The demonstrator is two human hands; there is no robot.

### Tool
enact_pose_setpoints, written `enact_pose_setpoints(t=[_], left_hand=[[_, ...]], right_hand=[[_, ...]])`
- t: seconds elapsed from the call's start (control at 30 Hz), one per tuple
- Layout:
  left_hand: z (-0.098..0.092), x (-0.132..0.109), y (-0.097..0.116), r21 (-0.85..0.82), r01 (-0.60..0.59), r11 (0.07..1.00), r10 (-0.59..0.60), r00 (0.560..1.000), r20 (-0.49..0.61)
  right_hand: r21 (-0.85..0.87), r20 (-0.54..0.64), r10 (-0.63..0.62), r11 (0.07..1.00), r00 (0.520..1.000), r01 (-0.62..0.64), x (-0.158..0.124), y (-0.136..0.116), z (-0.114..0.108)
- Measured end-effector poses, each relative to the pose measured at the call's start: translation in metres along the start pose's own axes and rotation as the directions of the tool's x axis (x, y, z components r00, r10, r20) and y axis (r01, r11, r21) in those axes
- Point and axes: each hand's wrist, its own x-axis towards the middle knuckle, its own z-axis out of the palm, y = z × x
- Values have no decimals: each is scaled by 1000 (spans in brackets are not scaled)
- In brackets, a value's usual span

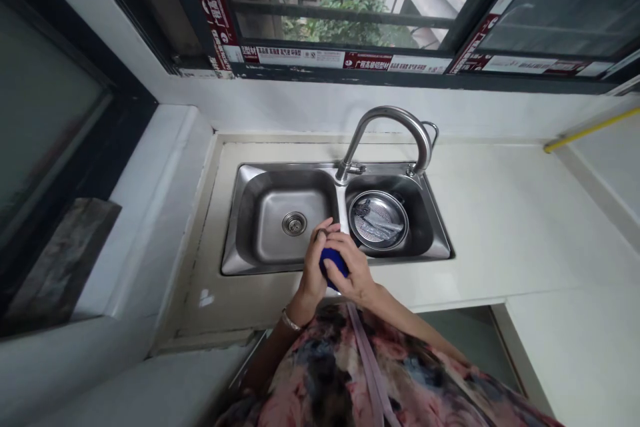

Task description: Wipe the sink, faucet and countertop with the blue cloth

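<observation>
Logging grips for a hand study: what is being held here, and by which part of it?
A dark blue object, perhaps a sponge, cupped at its sides between the left hand and right hand.

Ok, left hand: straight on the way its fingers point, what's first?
Left hand probably meets the steel faucet's base first, over the sink divider. Height is unclear from here, so it could touch the divider sooner.
</observation>
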Motion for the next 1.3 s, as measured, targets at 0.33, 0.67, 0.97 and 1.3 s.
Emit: enact_pose_setpoints(t=[0.33, 0.67, 0.97, 1.3], left_hand=[[17, 0, -12, 236, -167, 957, 170, 985, 9], [0, -8, -11, 615, -378, 692, 238, 924, 300], [-11, -3, 6, 701, -594, 394, 341, 803, 488], [-25, 0, 36, 284, -419, 862, 279, 862, 423]], right_hand=[[-112, -91, 249, 960, 964, -258, 27, 17, -9], [-116, -124, 546, 821, 828, -559, 28, 59, -33], [-18, 283, 538, 831, 794, -556, 6, 13, -58], [150, 227, 288, 933, 930, -326, -8, 0, -63]])
